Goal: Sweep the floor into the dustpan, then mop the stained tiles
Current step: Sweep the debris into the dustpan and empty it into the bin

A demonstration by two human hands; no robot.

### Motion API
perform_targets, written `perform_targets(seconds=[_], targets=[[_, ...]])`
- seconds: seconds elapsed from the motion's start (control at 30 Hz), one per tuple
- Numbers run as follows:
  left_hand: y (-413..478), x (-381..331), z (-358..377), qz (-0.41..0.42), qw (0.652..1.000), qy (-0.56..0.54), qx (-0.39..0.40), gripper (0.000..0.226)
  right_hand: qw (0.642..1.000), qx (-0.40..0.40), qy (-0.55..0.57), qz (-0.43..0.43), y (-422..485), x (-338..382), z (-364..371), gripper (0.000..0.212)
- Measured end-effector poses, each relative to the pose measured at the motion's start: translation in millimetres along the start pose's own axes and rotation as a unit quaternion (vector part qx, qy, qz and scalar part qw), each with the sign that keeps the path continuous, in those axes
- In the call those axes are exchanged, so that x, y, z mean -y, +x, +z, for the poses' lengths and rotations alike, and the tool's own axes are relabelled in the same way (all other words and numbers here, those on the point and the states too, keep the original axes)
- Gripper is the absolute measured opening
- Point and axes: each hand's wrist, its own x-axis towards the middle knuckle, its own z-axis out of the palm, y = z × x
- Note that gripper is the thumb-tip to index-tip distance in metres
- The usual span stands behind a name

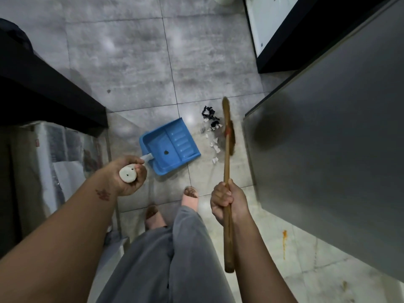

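1. Broom [227,171]: my right hand [227,201] is closed around its wooden stick partway up, with the butt end running back past my wrist. It looks light and stiff, with soft bristles at the far end, so I judge a hold at mid-stick gives easy flicks.
2. My left hand [129,176] is wrapped around the white handle [127,174] of the blue dustpan [169,146]. The pan sits on the floor tiles [135,62] just ahead of my feet, its mouth turned toward the litter. It looks like thin, light plastic that could slide unless I press it down.
3. The scraps [211,123], dark and white bits, lie between pan and bristles, light enough to scatter.
4. An orange stain [284,239] marks the tiles by my right arm.
5. I can read no label or writing anywhere.
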Motion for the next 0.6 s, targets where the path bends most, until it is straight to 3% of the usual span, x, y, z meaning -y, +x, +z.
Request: perform_targets(seconds=[0.17,0.3,0.4,0.6], targets=[[-1.6,14.1,-4.5,0.01,0.999,0.029,-0.013,0.018,0.998,-0.048,-0.015,-0.049,-21.7,8.4,-30.0,0.043],[-4.0,24.2,-16.8,0.023,0.999,0.046,-0.01,0.018,0.995,-0.06,0.069,-0.027,-8.1,4.6,-57.1,0.045],[-6.4,27.5,-26.0,0.029,0.998,0.046,-0.013,0.017,0.989,-0.014,0.147,-0.016,12.9,-19.2,-58.8,0.048],[-10.4,27.6,-39.6,0.033,0.999,0.031,-0.015,0.016,0.974,0.106,0.2,0.012,27.8,-61.0,-20.2,0.036]])
